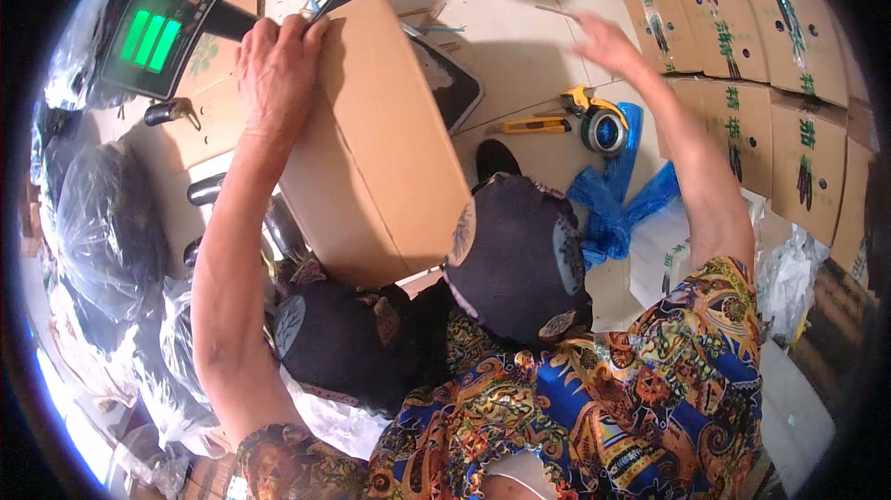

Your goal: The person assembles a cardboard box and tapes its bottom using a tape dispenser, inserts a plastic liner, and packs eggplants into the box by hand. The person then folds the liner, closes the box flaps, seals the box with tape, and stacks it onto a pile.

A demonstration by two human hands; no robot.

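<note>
A brown cardboard box [390,145] stands tilted before me, against my knees and over the black platform of a scale [452,82]. My left hand [282,61] rests on its far left edge with the fingers bent over it; what lies under the fingertips is hidden. Out to the right, my right hand [602,40] is blurred, with a thin stick-like piece [555,10] at its fingertips; whether it is held is not clear. Below that hand lie a yellow tape dispenser [602,120] with a roll of tape and a yellow utility knife [536,125].
The scale's display [177,12], lit green, stands at upper left. Stacked cartons [738,47] bearing writing line the right. Blue plastic film [612,200] lies near my right knee. Eggplants [167,112] and filled clear plastic bags [108,221] are at left.
</note>
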